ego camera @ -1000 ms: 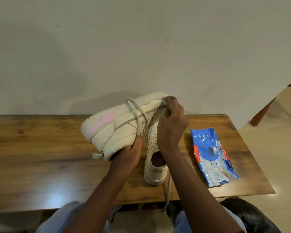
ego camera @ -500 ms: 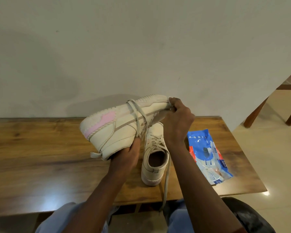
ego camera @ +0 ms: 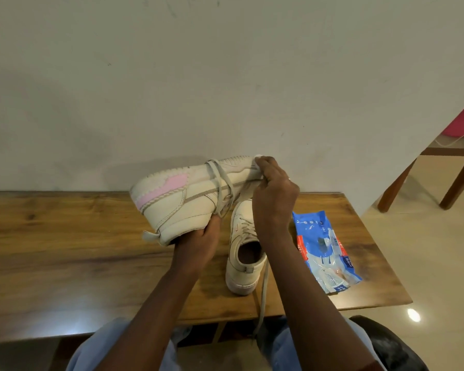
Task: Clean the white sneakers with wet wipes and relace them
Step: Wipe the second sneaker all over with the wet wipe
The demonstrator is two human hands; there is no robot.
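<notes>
Right hand (ego camera: pixel 275 199) slid onto held sneaker (ego camera: pixel 182 207) toe (wrist (ego camera: pixel 272 236) overlaps second sneaker (ego camera: pixel 243 266)).

I'm gripping the raised sneaker (ego camera: pixel 188 199) with my left hand (ego camera: pixel 198 242); just right of that grip the second sneaker (ego camera: pixel 241 274) is standing on the table (ego camera: pixel 65 250), the wipes pack (ego camera: pixel 324 250) lying farther right.

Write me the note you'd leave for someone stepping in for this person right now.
Left hand: grips the held sneaker at its heel, raised above the table.
Right hand: pinches at that sneaker's toe; a small white bit shows at its fingertips, wipe or lace end unclear.
Second sneaker stands on the table, laced, one lace end hanging over the front edge. Wipes pack lies to its right.
Done: cannot tell how much is cleaned. To do: the held sneaker's lace is wound round it, so relacing remains.
</notes>
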